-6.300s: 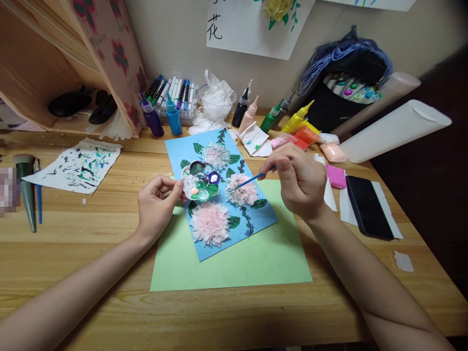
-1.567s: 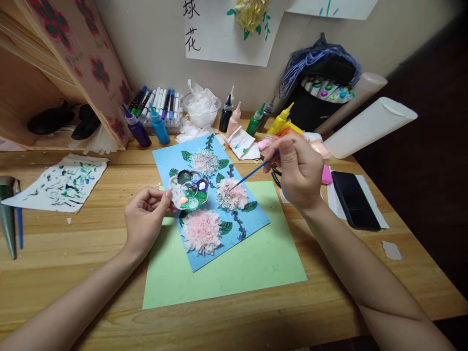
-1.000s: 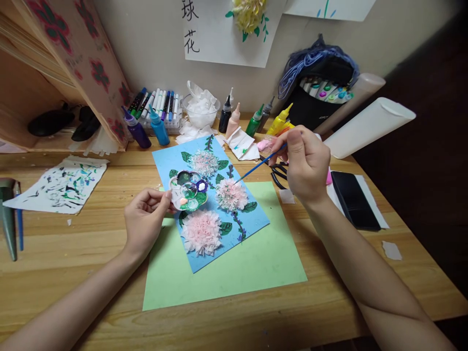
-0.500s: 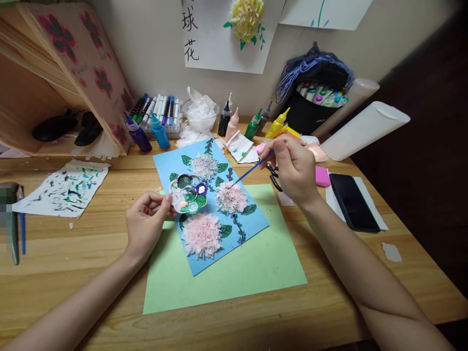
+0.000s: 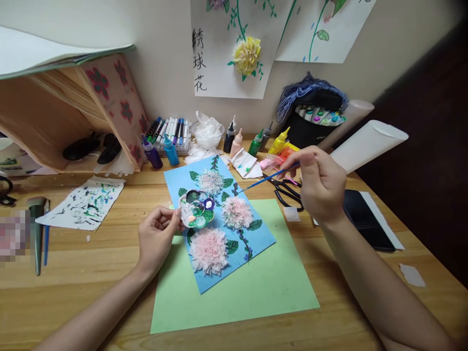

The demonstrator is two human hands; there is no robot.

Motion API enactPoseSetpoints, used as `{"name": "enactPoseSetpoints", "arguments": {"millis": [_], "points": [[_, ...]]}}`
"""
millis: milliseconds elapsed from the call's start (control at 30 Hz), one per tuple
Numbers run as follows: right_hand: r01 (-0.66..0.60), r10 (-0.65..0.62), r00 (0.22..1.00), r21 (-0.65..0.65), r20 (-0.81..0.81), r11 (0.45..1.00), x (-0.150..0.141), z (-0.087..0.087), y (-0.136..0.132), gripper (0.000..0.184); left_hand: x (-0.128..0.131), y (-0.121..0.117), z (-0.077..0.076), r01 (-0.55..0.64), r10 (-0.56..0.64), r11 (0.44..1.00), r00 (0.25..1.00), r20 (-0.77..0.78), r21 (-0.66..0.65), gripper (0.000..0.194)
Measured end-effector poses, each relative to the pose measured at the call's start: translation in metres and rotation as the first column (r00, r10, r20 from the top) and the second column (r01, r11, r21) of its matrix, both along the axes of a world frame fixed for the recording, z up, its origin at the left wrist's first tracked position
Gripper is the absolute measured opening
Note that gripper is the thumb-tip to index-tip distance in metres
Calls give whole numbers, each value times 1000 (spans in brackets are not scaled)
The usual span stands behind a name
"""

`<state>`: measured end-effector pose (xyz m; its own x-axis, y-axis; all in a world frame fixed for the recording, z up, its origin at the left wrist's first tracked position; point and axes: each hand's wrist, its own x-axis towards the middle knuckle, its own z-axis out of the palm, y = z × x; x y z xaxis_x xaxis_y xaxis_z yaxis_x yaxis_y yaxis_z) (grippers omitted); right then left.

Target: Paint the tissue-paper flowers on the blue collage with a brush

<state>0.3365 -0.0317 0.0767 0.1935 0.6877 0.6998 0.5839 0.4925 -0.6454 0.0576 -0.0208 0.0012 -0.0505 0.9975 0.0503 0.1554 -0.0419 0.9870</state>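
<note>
My left hand (image 5: 159,239) pinches the rim of a flower-shaped paint palette (image 5: 198,210), whose wells hold green, white, purple and peach paint. The palette hovers over the left part of a blue board (image 5: 215,285) bearing pink tissue-paper flowers, painted leaves and dark stems. In my right hand (image 5: 320,183) is a thin blue paintbrush (image 5: 268,180), slanting down to the left. Its tip is just above the middle paper flower (image 5: 237,212), near a dark stem; whether it touches cannot be made out. A green sheet (image 5: 241,302) lies beneath the board.
Paint bottles (image 5: 257,144), markers (image 5: 171,130) and a bowl of tissue (image 5: 208,131) line the wall. Black scissors (image 5: 287,192) and a phone (image 5: 365,222) lie to the right. Leftward are a paint-stained cloth (image 5: 86,204), brushes (image 5: 37,234) and a decorated box (image 5: 115,107).
My right hand has drawn back to the right with the paintbrush, lifting its tip from the middle flower. The whole view has tilted upward. My left hand still holds the palette over the board.
</note>
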Motion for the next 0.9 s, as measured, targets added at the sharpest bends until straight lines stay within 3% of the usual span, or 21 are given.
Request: {"name": "enactPoseSetpoints", "arguments": {"millis": [133, 233, 400, 567, 700, 900], "points": [[56, -50, 998, 144, -49, 988, -5, 19, -12, 28, 7, 15, 26, 27, -25, 999, 999, -34, 48, 18], [104, -76, 990, 245, -123, 964, -6, 33, -16, 26, 19, 39, 54, 122, -120, 992, 991, -61, 17, 22], [3, 2, 1000, 452, -10, 892, 0, 47, -24, 22, 49, 78, 84, 297, -290, 953, 952, -94, 59, 20], [-39, -4, 988, 278, 154, 960, 9, 48, -32, 22, 73, 93, 96, 424, -411, 901, 903, -127, 92, 15], [-81, 43, 975, 168, 219, 982, 13, 46, -29, 21, 80, 95, 102, 453, -425, 882, 884, -196, 132, 14], [-31, 0, 988, 200, 155, 979, 9, 42, -26, 24, 78, 97, 98, 461, -410, 869, 874, -260, 180, 18]]}}
